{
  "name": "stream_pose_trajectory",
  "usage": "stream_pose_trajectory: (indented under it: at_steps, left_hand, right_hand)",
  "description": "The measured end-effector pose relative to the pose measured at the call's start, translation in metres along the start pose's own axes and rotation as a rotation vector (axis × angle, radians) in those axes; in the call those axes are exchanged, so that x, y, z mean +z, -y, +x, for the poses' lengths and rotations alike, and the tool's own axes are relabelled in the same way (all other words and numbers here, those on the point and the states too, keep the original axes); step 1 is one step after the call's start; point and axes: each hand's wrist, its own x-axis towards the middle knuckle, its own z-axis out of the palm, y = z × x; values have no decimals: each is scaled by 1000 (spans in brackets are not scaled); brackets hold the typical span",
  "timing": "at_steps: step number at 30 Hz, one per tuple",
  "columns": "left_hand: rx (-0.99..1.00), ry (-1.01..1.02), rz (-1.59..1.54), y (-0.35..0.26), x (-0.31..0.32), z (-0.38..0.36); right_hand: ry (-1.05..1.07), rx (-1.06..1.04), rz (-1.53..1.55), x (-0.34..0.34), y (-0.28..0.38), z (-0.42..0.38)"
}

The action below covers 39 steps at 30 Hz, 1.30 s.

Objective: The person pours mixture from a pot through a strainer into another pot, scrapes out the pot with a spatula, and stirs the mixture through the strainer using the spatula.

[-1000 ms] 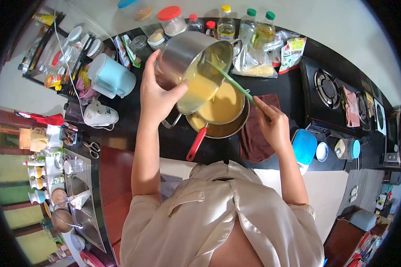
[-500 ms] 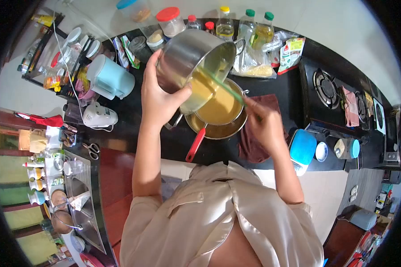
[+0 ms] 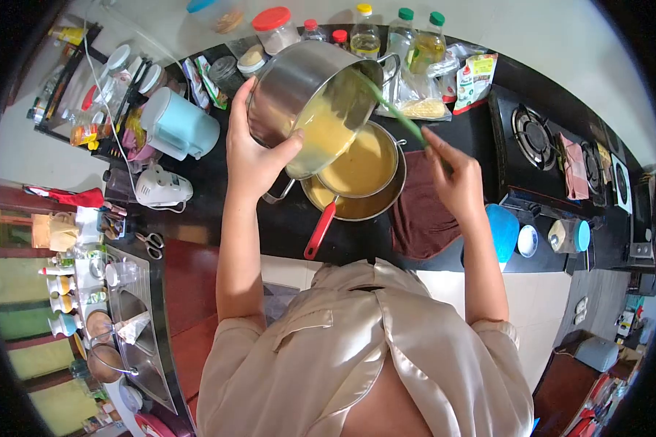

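Note:
My left hand (image 3: 259, 149) grips the side of a steel pot (image 3: 288, 87), tilted so that its mouth faces down to the right. Yellow batter coats the pot's inside. In my right hand (image 3: 455, 175) is a green spatula (image 3: 401, 115), its far end inside the pot's mouth. Below the pot, a strainer full of yellowish liquid (image 3: 361, 164) rests over a wider steel pan (image 3: 375, 213). The strainer's red handle (image 3: 321, 231) points toward me. Right of the pan lies a brown cloth (image 3: 426, 211).
Bottles (image 3: 366, 33), jars and packets line the back wall. A gas stove (image 3: 536, 138) stands at the right, with a blue-lidded container (image 3: 499, 229) nearer me. At the left are a light blue pitcher (image 3: 182, 124), a white mixer (image 3: 162, 188) and scissors (image 3: 151, 245).
The spatula and my right hand have moved up and to the right, and the spatula's end is higher in the pot. The pot has shifted slightly up and left.

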Motion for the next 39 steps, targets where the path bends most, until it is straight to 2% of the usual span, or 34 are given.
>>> stream_pose_trajectory:
  at_steps: [1,2,4,5,6,8,9,10,13,14,16,18,19,22,23,24,26,29,30,32,36,38,39]
  left_hand:
    - [54,0,54,1,0,2]
    - [61,3,51,-2,2,2]
    - [-72,4,-120,-8,7,-1]
    - [-69,10,-119,-4,6,0]
    - [-100,6,-157,5,3,0]
    - [-135,15,-242,14,-3,2]
    - [-127,31,-228,19,-7,3]
    - [-117,48,-214,23,-10,6]
    - [-178,110,-201,19,-15,10]
    - [-203,132,-192,20,-15,13]
    - [-165,137,-194,20,-12,15]
    - [-159,107,-110,16,-6,17]
    - [-117,113,-113,15,-4,19]
    - [-137,115,-106,12,-5,22]
    - [-113,128,-134,12,-5,22]
    - [-122,129,-131,11,-5,20]
    - [-141,161,-46,10,-4,22]
    - [-131,145,-119,11,2,23]
    - [-132,143,-118,10,3,23]
    - [-96,129,-67,6,6,23]
    - [-136,116,-17,-4,9,20]
    - [-109,131,-26,-6,13,21]
    - [-104,131,-28,-8,13,21]
  right_hand:
    - [28,122,-48,-1,4,4]
    - [20,123,-49,7,-2,0]
    - [70,38,-14,29,-18,-9]
    - [149,214,101,30,-14,-8]
    - [144,219,105,33,-20,-4]
    - [58,152,538,44,-38,12]
    - [84,98,531,37,-32,26]
    - [128,90,466,26,-24,38]
    - [123,-206,275,1,2,79]
    - [177,-284,82,-15,21,87]
    - [183,-461,-157,-31,61,87]
    - [202,-587,-305,-19,77,77]
    - [241,-547,-393,-15,80,71]
    - [206,-474,-309,-43,77,72]
    - [79,-477,-294,-52,71,77]
    - [64,-415,-311,-64,81,81]
    - [-35,-522,-333,-54,70,94]
    - [114,-533,-426,-26,73,86]
    - [275,-470,-551,-19,74,82]
    - [268,-441,-517,-19,67,74]
    - [-32,-461,-379,-68,76,80]
    - [-44,-489,-439,-55,70,82]
    - [26,-465,-534,-40,63,82]
